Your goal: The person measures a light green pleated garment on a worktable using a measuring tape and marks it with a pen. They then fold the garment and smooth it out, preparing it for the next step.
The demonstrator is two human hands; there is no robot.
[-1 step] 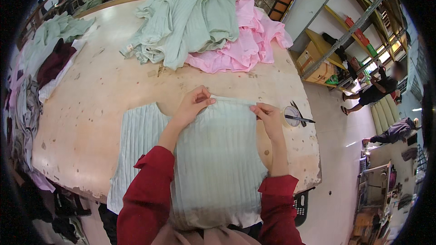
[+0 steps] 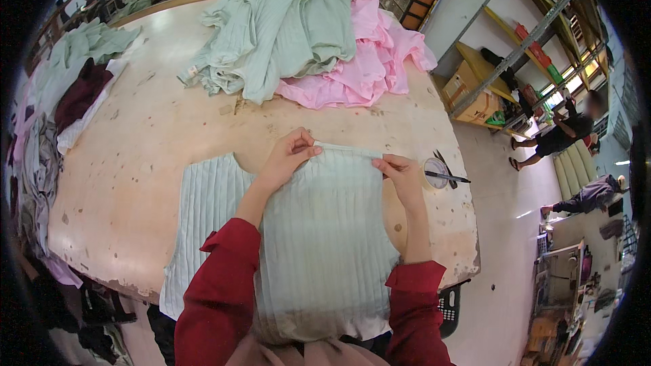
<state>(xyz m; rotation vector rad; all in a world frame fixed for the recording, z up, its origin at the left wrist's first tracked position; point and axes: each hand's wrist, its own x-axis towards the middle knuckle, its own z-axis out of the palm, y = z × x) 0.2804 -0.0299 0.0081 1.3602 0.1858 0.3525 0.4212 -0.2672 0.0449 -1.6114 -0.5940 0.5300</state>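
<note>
A pale green pleated garment piece point(image 2: 325, 244) lies along the near edge of the table, its lower end draped toward my body. My left hand point(image 2: 296, 149) pinches the top edge of this piece at its left corner, thumb against fingers. At the right end of the same edge, my right hand point(image 2: 400, 168) grips the corner between thumb and forefinger. The edge runs nearly straight between both hands. A second pleated piece in the same pale green point(image 2: 207, 203) lies flat at the left, partly covered by my left forearm.
A tape roll point(image 2: 435, 172) with a pen point(image 2: 447, 177) across it sits right of my right hand. Heaped pale green garments point(image 2: 285, 34) and pink cloth point(image 2: 359, 78) lie at the table's far side. More clothes point(image 2: 85, 95) line the left edge. Metal shelving point(image 2: 515, 54) stands right.
</note>
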